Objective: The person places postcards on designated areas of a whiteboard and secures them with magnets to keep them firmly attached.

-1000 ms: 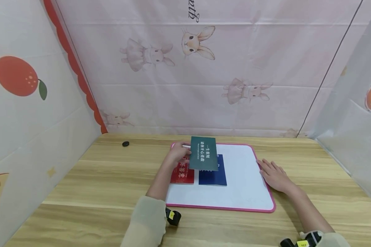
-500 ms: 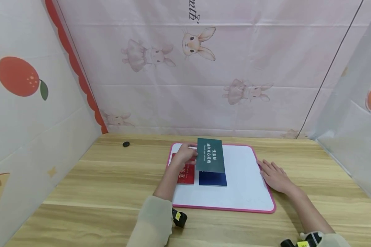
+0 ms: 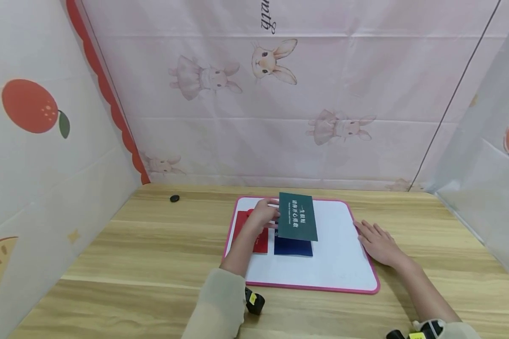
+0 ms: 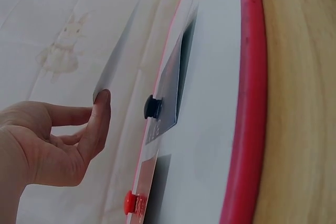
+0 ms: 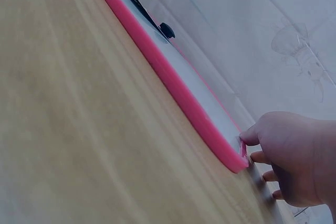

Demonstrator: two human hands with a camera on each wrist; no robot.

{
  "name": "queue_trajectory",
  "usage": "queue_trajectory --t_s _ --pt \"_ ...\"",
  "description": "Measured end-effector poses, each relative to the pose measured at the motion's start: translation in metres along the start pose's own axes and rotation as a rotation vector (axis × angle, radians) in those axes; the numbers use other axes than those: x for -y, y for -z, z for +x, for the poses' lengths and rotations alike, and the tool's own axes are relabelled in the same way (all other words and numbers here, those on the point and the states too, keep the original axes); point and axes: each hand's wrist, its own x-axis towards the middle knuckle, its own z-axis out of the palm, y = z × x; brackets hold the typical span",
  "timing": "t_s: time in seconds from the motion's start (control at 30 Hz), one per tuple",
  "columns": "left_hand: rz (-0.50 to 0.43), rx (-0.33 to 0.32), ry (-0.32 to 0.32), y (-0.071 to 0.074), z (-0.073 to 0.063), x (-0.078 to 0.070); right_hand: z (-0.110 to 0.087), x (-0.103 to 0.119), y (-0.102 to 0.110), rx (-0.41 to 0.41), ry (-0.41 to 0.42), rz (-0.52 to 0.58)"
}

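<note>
My left hand (image 3: pixel 263 215) pinches the left edge of a dark green card (image 3: pixel 298 216) with white writing, held above a white board (image 3: pixel 339 249) with a pink rim. Below it, a blue card (image 3: pixel 293 248) lies on the board, partly covered by the green one in the head view. A red card (image 3: pixel 260 244) lies to its left, partly behind my hand. The left wrist view shows a dark magnet (image 4: pixel 152 107) on the blue card and a red magnet (image 4: pixel 129 202) on the red card. My right hand (image 3: pixel 379 246) rests at the board's right edge, thumb on the rim, fingers spread.
A small black round piece (image 3: pixel 175 198) lies on the wooden table (image 3: pixel 144 245) at the back left. Printed cloth walls (image 3: pixel 246 141) stand behind the table and on both sides.
My left hand has carried the green card to the right and slightly nearer, from partly above the red card to above the blue one. The right hand has stayed at the board's edge.
</note>
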Motion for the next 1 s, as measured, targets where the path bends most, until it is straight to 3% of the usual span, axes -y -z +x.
queue_trajectory --t_s 0.53,1.0 --pt "0.026 0.01 0.028 -0.019 0.004 -0.001 0.0 -0.001 0.0 -0.002 0.007 -0.02" --pt "0.006 0.043 0.008 -0.045 0.005 0.0 0.001 -0.001 0.0 0.011 -0.006 -0.005"
